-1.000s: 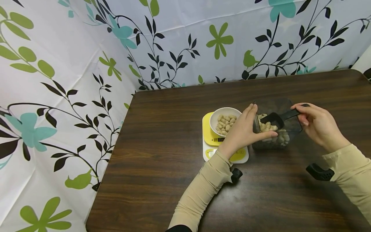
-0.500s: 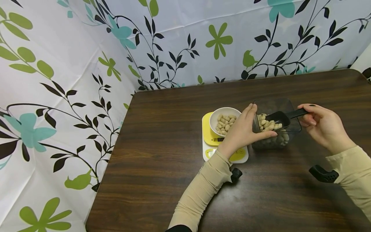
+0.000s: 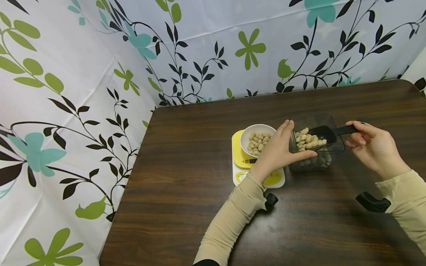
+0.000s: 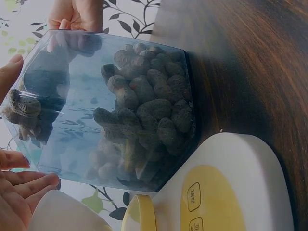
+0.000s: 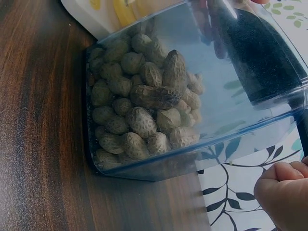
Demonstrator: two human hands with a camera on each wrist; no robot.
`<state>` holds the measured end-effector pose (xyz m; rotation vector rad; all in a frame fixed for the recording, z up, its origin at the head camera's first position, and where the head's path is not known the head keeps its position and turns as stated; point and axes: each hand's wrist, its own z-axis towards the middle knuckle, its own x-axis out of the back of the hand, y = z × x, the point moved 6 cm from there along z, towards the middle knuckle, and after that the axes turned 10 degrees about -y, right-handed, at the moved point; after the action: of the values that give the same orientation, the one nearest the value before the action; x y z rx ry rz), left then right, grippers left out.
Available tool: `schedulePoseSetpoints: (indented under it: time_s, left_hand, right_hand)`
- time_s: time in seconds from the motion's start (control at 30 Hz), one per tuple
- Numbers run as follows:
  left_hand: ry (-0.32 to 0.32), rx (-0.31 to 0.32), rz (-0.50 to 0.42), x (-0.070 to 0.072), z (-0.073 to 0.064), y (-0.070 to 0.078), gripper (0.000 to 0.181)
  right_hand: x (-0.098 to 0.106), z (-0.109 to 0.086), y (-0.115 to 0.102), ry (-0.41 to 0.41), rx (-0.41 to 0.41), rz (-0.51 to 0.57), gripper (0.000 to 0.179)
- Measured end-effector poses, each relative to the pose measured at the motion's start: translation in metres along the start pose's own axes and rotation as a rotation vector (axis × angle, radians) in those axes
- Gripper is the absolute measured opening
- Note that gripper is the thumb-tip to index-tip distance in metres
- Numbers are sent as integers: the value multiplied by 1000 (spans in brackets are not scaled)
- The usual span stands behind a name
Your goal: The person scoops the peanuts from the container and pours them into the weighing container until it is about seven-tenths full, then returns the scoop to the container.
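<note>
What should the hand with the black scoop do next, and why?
I think the right hand should gently lift the black scoop up past the rim, keeping it level. The scoop is loaded with peanuts, some at its front edge, so tipping might spill them. Both wrist views show it through the wall of the clear container.

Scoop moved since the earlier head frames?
Yes. In the head view, the black scoop has shifted right, away from the stationary white bowl.
</note>
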<state>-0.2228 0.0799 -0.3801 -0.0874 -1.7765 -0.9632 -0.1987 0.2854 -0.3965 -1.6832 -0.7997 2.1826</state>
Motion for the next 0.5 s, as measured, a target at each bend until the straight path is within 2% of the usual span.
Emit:
schedulePoseSetpoints:
  time_s: [0.27, 0.5]
  left_hand:
    - [1, -5, -3, 0, 0, 0, 97]
    - [-2, -7, 5, 0, 0, 0, 98]
  right_hand:
    - [6, -3, -2, 39, 2, 31, 33]
    - [7, -4, -3, 29, 10, 77, 35]
